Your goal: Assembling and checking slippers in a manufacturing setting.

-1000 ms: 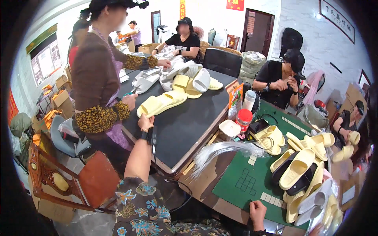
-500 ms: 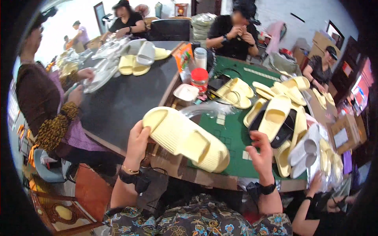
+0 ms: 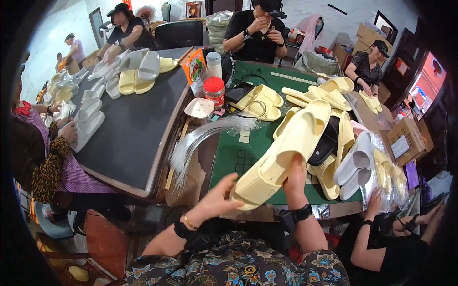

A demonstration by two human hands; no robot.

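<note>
A pale yellow slide slipper (image 3: 260,183) is tilted in front of me, above the green mat, its ribbed strap end low and to the left. My left hand (image 3: 214,198) is closed round that end, thumb above and fingers below. My right hand (image 3: 296,178) grips the slipper from its right side, fingers partly hidden at the foot opening. Behind it, more yellow slippers (image 3: 338,97) lie in a heap, partly covered by the held one. A black bag (image 3: 322,148) sits among them. To the right lies a grey slipper pair (image 3: 353,159).
The green mat (image 3: 229,162) carries a bundle of clear plastic strips (image 3: 198,138). Near its left edge stand a red-lidded jar (image 3: 214,93), a white tray (image 3: 199,108) and a white bottle (image 3: 213,64). Co-workers sit around both tables; one person's hand (image 3: 374,202) touches bagged slippers (image 3: 389,174).
The slipper has swung from flat on the left to a steep tilt further right. My right hand, empty before, now grips it; my left hand has shifted down and right to its strap end.
</note>
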